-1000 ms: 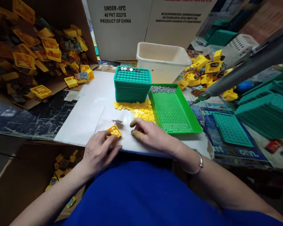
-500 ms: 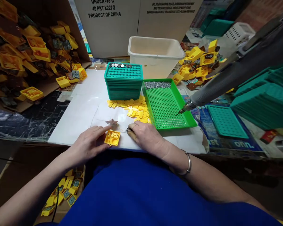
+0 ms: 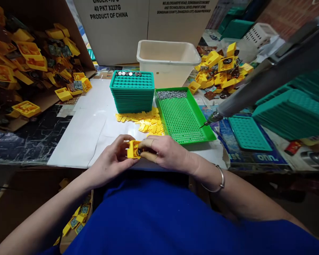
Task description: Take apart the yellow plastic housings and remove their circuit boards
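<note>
A small yellow plastic casing [image 3: 132, 150] is tilted up between my hands, above the front edge of the white work surface. My left hand [image 3: 114, 157] is closed around its left side, thumb below and fingers above. My right hand [image 3: 162, 150], with covers on some fingertips, pinches a small round dark part [image 3: 139, 151] against the open side of the casing. Most of that part is hidden by the fingers. Just beyond the hands lies a pile of small flat yellow pieces [image 3: 151, 124].
A stack of teal trays [image 3: 132, 94] stands behind the pile. Beside it sits a green perforated tray [image 3: 184, 117] with screws. An electric screwdriver [image 3: 228, 104] hangs over its right side. A white bin [image 3: 167, 65] is behind, and a carton of yellow casings [image 3: 29, 53] at left.
My left hand has lifted and tipped the casing off the surface. My right hand has brought the round part from the right to the casing. The view has shifted slightly.
</note>
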